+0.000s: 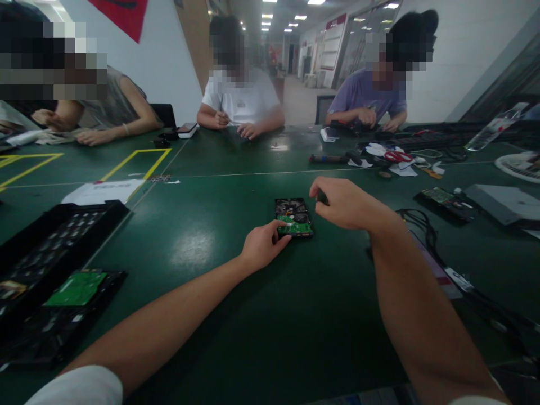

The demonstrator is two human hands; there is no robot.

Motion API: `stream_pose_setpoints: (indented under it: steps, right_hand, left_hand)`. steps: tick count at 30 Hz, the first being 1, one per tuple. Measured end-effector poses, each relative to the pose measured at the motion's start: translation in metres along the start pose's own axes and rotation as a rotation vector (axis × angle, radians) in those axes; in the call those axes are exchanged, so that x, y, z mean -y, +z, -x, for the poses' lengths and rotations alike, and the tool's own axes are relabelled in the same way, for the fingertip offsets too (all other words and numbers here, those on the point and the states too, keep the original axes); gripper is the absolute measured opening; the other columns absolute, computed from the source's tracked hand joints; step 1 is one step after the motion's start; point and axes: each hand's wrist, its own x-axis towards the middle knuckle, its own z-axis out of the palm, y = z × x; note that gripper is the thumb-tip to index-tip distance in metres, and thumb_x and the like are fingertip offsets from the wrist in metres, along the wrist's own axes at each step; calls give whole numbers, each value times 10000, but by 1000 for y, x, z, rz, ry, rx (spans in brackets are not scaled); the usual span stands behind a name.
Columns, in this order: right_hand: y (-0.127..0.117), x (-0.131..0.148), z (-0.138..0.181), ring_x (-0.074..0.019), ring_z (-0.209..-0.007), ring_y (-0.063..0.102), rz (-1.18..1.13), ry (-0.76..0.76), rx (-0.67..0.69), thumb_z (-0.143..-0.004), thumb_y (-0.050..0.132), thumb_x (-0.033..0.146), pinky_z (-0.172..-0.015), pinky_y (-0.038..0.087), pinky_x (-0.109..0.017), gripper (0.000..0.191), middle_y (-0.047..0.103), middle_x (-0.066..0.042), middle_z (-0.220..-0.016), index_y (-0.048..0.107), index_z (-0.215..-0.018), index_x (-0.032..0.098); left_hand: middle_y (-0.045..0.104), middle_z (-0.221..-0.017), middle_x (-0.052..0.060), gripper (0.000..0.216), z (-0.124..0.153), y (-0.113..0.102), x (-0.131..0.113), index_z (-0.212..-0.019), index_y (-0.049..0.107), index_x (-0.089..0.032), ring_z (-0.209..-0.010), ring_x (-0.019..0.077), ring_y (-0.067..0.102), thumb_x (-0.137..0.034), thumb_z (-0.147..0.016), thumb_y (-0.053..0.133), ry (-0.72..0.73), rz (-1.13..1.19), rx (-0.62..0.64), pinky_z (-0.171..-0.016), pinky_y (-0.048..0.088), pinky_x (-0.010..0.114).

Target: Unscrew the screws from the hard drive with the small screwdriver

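Observation:
A hard drive lies circuit side up on the green table, its green board showing at the near end. My left hand rests on the table with its fingers closed against the drive's near left corner, steadying it. My right hand hovers just right of the drive, fingers pinched round a thin dark tool, likely a screwdriver, whose tip points down at the drive's right edge.
Black trays with a green circuit board sit at the near left. Another drive, a grey box and black cables lie to the right. Three people sit along the far edge, with scissors, tools and paper nearby.

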Motion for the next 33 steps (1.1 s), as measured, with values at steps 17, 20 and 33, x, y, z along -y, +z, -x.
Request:
stream_pose_setpoints:
  steps: [17, 20, 33]
  right_hand:
    - [-4, 9, -2, -282, -949, 719, 132, 121, 44, -1032, 516, 311, -799, 463, -360, 221, 789, -117, -1011, 699, -982, 199]
    - [-3, 5, -1, -290, -928, 707, 121, 170, 34, -1043, 524, 380, -783, 459, -369, 239, 772, -127, -1002, 673, -1010, 196]
    - [-2, 4, -1, -278, -937, 703, 111, 146, 30, -994, 574, 329, -795, 452, -353, 149, 772, -111, -1005, 660, -1006, 207]
  left_hand:
    - [681, -761, -19, 356, 0, 0, 1, -1297, 688, -228, -689, 169, 644, -429, -1003, 670, 6, 2, 1, -653, 455, 284]
    - [681, -770, -16, 348, 1, 0, 1, -1292, 686, -227, -688, 168, 644, -429, -1010, 661, 14, 5, 1, -647, 447, 282]
    - [672, -763, -19, 349, 1, -1, 0, -1291, 687, -218, -687, 170, 634, -421, -1008, 669, 11, 14, 1, -644, 427, 289]
